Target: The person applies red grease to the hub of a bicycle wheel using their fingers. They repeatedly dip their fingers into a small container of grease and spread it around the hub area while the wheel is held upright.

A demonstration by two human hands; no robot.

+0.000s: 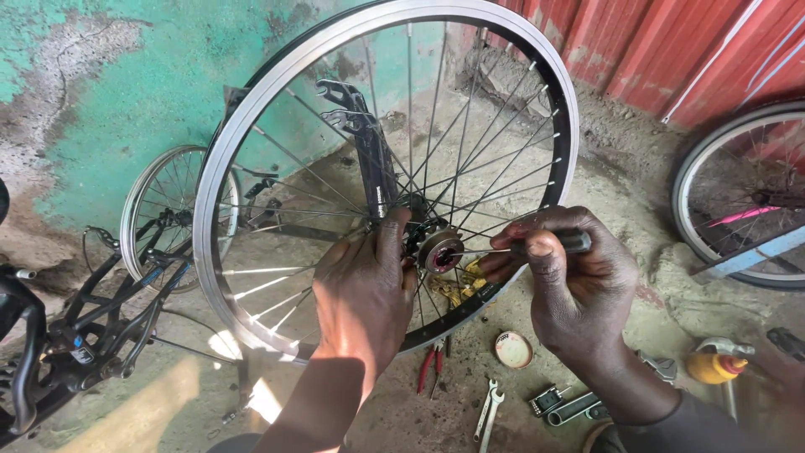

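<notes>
At the far left a black bicycle frame [75, 335] is cut off by the picture's edge, so its full shape cannot be made out. Just right of it a small spoked wheel [168, 210] leans at a wall of peeling green paint [126, 75], half hidden behind the large bicycle wheel [251, 109] that fills the middle. That wheel stands upright, its silver rim cut off at the top edge.

The left hand [365, 294] lies against the spokes beside the hub [442, 250], fingers together and pressed around the hub's near side; what the palm covers is hidden. The right hand [579, 281] is clamped on a dark-handled tool [570, 242], whose thin shaft reaches to the hub's centre; the tip is too small to tell.

Behind the spokes something yellow [457, 289] is hard to identify. Below, on the dusty concrete floor [629, 184], lie red-handled pliers [430, 365], a round tin lid [513, 349], a spanner [488, 409] and a yellow bottle [714, 367]. At the right a red corrugated wall [671, 50] rises, and another wheel [746, 193] is cut off.
</notes>
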